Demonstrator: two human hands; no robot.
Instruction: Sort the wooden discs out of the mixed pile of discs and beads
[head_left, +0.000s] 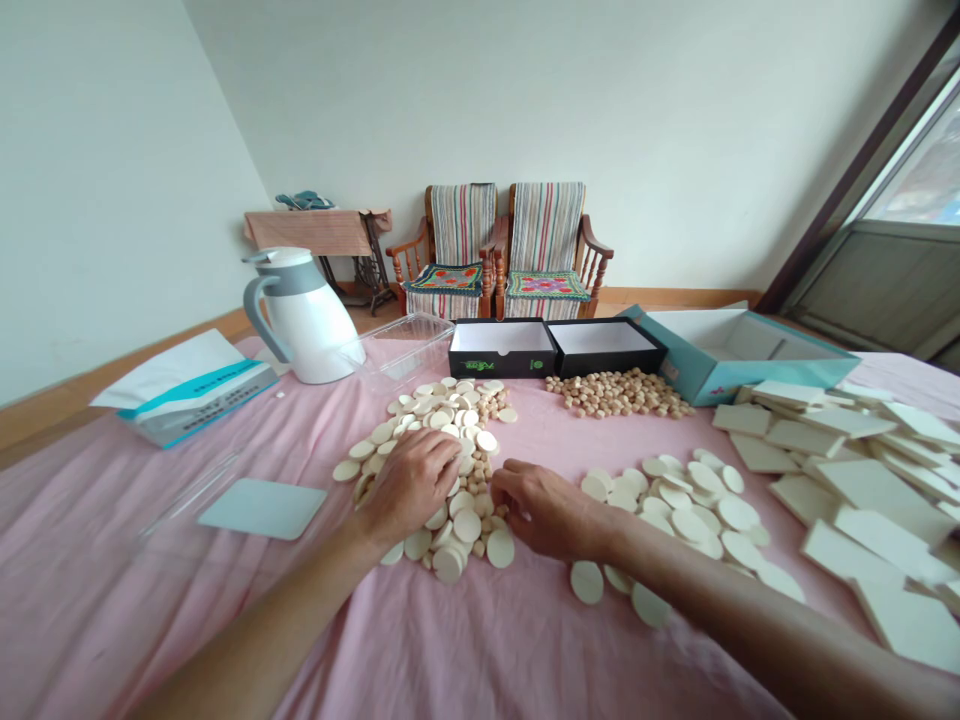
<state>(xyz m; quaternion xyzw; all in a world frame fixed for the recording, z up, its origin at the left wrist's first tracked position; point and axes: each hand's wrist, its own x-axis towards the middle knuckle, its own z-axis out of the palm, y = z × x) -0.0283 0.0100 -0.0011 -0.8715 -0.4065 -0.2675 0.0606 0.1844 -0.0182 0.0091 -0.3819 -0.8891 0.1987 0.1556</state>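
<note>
My left hand (417, 480) rests on the mixed pile of pale round discs (466, 524) and small wooden pieces (480, 478), its fingers curled down and their tips hidden. My right hand (536, 502) is at the right edge of that same pile, fingers bent together beside some small wooden pieces; what they hold, if anything, is too small to make out. A second group of round discs (690, 524) lies to the right, partly behind my right forearm. Farther back, in front of the black boxes, is a heap of small wooden pieces (622, 394).
Two black boxes (501, 365) and a light blue box (750, 370) stand behind the piles. Square pale tiles (862, 480) are heaped at right. At left are a white jug (315, 325), tissue pack (199, 400), clear plastic tray (405, 350) and pale rectangular card (262, 508).
</note>
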